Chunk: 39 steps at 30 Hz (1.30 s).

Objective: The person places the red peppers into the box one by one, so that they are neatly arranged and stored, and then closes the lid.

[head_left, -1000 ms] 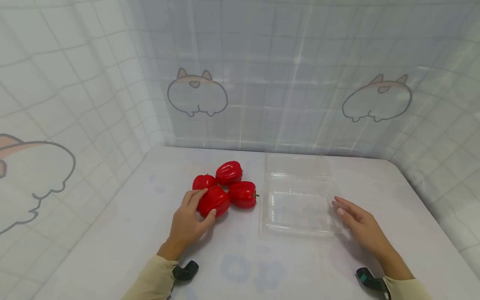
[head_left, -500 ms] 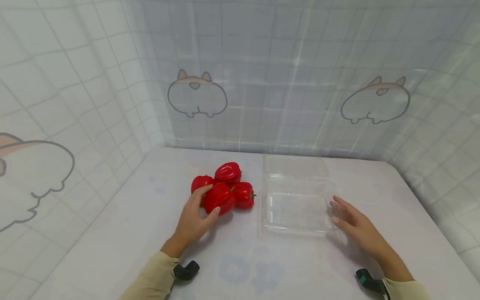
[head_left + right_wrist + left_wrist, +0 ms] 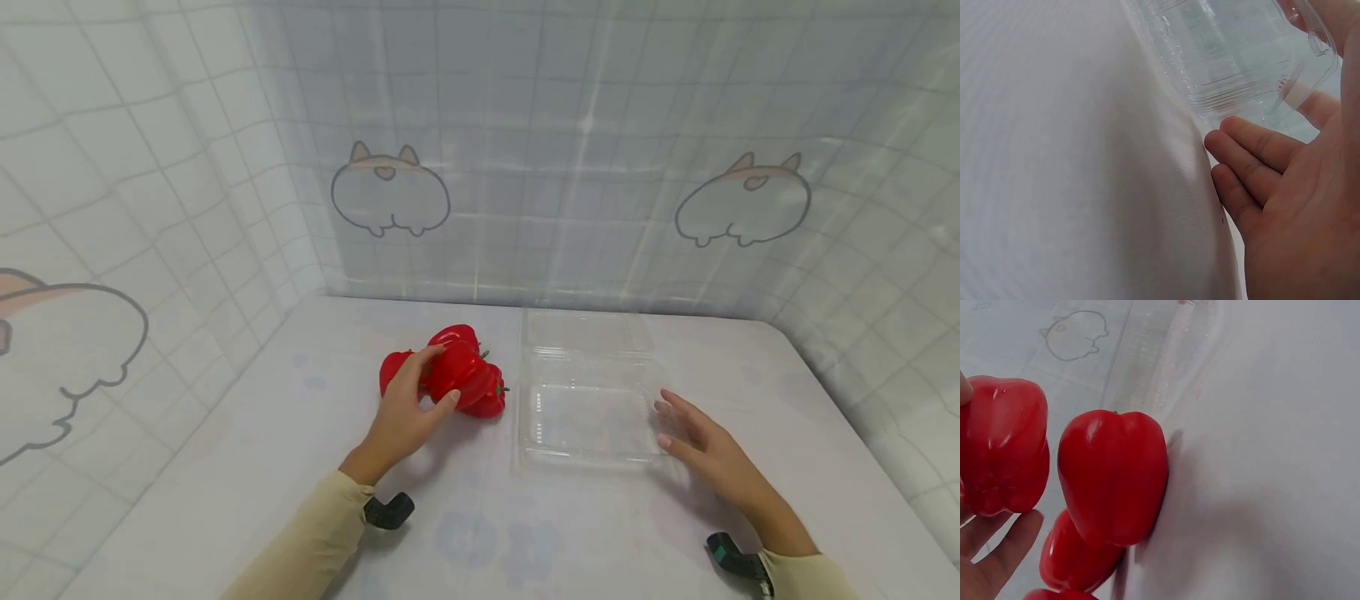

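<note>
In the head view the left hand (image 3: 401, 415) grips a red pepper (image 3: 461, 377), thumb on the near side and fingers over the far side, so the thing sits directly in its grasp, overlapping the far pepper (image 3: 453, 333) and the right pepper (image 3: 491, 405), with the left pepper (image 3: 392, 368) just beside the fingers; the right hand (image 3: 712, 454) holds no pepper, its fingers loosely extended at the right edge of a clear container (image 3: 600, 421); in the left wrist view the gripped pepper hangs apart from the next one, pinched from opposite sides; its glossy skin looks smooth and probably slippery, the body likely light and firm, so a spread hold across the broad middle should serve better than a tug on the stem; in the right wrist view the container's thin wall looks light, flexible and easily dented, best held by its rim; whether the fingers touch it, I cannot tell.
</note>
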Each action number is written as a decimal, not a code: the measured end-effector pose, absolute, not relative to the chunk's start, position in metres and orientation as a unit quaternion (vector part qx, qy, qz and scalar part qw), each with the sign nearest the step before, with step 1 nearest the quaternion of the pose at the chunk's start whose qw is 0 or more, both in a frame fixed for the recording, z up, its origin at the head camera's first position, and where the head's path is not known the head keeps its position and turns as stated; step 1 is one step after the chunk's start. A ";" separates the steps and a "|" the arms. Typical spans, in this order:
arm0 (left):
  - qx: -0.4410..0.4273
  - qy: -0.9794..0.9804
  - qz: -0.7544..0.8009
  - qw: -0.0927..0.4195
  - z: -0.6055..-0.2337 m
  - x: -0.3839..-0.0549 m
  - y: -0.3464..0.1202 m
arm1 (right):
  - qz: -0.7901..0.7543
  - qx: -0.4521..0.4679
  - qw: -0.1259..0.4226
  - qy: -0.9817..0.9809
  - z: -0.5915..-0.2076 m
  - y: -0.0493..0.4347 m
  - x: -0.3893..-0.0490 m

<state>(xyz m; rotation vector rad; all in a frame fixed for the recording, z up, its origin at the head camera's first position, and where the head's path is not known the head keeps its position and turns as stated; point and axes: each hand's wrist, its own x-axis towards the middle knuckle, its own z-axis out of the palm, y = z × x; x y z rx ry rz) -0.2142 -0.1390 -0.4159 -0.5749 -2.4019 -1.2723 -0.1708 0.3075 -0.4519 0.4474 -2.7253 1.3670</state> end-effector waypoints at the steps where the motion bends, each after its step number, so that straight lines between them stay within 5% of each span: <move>1: -0.205 -0.849 -0.453 0.176 -0.415 -0.216 -0.138 | 0.443 0.145 0.031 -0.884 -0.452 0.307 -0.171; 39: -0.204 -0.815 -0.534 0.098 -0.389 -0.242 -0.080 | 0.445 0.149 0.031 -0.883 -0.452 0.307 -0.170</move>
